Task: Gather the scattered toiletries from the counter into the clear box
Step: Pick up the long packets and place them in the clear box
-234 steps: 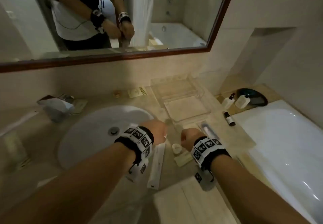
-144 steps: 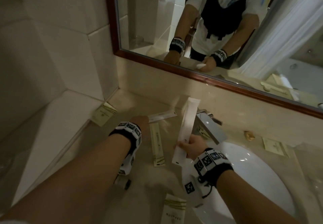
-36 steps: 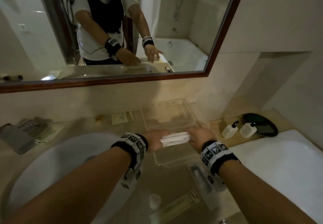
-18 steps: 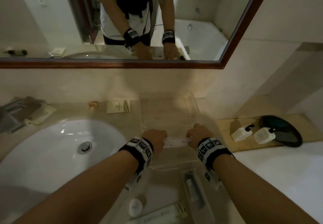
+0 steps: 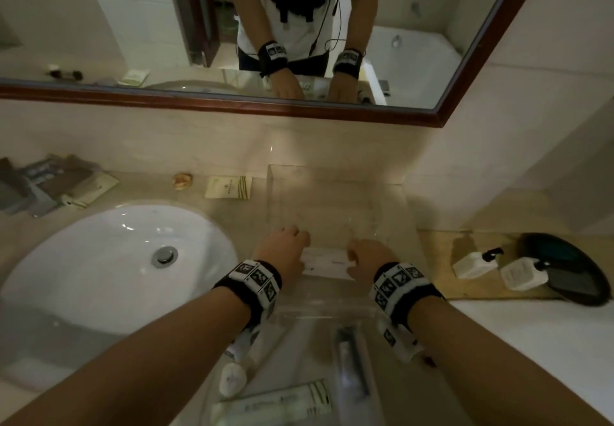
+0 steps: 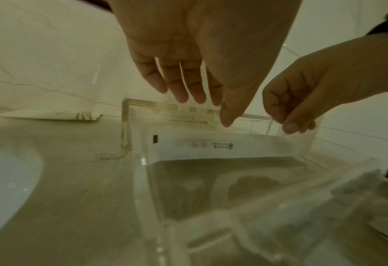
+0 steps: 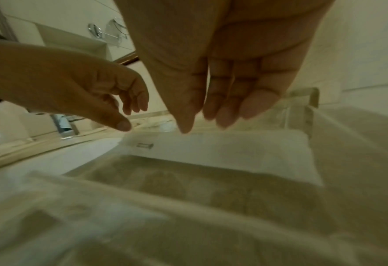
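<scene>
The clear box (image 5: 335, 189) stands on the counter against the wall, right of the sink. A long white packet (image 5: 327, 261) lies flat across its near end, also plain in the left wrist view (image 6: 222, 149) and the right wrist view (image 7: 222, 149). My left hand (image 5: 287, 248) hovers over the packet's left end with fingers straight and spread (image 6: 199, 90), holding nothing. My right hand (image 5: 367, 254) hangs over the right end, fingers relaxed and pointing down (image 7: 213, 108), just above the packet.
A cream sachet (image 5: 228, 187) and a small tan lump (image 5: 182, 181) lie behind the white sink (image 5: 116, 266). In front of the box lie a wrapped toothbrush (image 5: 352, 366), a white tube packet (image 5: 275, 402) and a small white cap (image 5: 232, 379). Two pump bottles (image 5: 475, 264) stand on the right.
Both hands carried the white packet over the box and lowered it. Now it rests on the box floor and the fingers have let go.
</scene>
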